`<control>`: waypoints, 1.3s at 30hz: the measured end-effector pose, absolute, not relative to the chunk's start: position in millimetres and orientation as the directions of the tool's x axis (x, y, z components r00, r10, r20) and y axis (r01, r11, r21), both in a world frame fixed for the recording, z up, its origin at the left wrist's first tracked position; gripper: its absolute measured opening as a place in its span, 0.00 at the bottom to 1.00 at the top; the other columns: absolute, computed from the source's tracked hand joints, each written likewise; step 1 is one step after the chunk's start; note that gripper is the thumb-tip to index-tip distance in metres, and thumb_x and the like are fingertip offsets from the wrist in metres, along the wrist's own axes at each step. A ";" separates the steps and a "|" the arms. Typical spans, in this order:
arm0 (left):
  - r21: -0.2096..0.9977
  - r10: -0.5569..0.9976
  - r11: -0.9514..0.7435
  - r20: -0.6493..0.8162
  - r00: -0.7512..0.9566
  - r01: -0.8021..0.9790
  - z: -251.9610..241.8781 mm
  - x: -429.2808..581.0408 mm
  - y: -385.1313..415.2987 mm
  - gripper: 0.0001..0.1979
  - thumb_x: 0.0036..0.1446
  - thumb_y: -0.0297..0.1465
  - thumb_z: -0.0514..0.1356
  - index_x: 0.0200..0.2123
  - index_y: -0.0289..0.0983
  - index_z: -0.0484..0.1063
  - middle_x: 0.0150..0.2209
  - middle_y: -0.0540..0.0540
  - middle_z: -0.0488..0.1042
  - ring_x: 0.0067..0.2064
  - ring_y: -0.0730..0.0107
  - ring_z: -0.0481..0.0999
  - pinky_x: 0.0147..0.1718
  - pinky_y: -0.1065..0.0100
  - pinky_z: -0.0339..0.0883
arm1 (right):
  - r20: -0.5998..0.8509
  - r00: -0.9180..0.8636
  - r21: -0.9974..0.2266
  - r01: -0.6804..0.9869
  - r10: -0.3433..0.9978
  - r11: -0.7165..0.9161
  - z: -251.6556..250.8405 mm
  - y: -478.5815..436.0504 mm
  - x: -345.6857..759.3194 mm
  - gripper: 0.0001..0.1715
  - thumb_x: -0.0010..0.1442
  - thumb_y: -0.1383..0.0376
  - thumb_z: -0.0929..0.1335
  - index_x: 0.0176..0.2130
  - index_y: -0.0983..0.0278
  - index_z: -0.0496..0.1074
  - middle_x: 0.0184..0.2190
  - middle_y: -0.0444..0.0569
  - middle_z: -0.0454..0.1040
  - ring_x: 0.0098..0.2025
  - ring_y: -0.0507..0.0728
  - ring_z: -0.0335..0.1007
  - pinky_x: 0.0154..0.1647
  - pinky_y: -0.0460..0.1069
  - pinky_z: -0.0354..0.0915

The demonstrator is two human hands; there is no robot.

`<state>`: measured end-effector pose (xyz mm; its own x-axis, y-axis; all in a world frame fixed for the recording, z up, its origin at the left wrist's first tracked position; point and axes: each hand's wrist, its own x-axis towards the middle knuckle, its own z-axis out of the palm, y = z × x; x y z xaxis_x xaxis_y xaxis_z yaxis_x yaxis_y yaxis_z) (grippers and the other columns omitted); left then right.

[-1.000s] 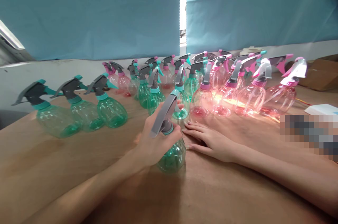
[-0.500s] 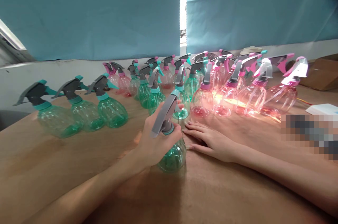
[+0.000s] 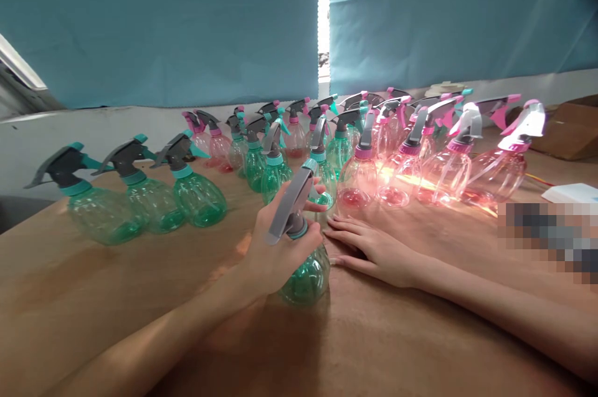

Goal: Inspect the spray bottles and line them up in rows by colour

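Observation:
My left hand (image 3: 275, 247) is wrapped round the neck of a green spray bottle (image 3: 306, 278) with a grey trigger head. The bottle stands upright on the brown table (image 3: 383, 341), and part of its body is hidden by the hand. Just right of it, my right hand (image 3: 374, 247) lies flat on the table, fingers outstretched, holding nothing. Directly beyond both hands is another green bottle (image 3: 324, 182), beside a clear pink spray bottle (image 3: 357, 179).
Three green spray bottles (image 3: 200, 197) stand in a row at the left. Several more green and pink ones crowd the back, some in bright light. On the right are a cardboard box (image 3: 572, 129) and a white object (image 3: 572, 193). Blue blinds (image 3: 163, 23) hang behind.

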<state>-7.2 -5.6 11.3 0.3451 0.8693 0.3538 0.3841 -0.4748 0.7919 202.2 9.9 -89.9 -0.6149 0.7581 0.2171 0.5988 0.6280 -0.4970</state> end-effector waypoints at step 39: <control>0.750 0.885 -0.458 0.335 0.323 0.477 21.3 -6.3 -12.1 0.12 0.49 0.27 0.55 0.40 0.40 0.64 0.36 0.50 0.73 0.23 0.76 0.65 0.27 0.68 0.66 | 0.226 -0.617 -0.484 0.601 0.754 0.637 -92.0 10.4 202.6 0.34 0.65 0.48 0.62 0.64 0.61 0.60 0.66 0.54 0.56 0.68 0.64 0.49 0.66 0.63 0.51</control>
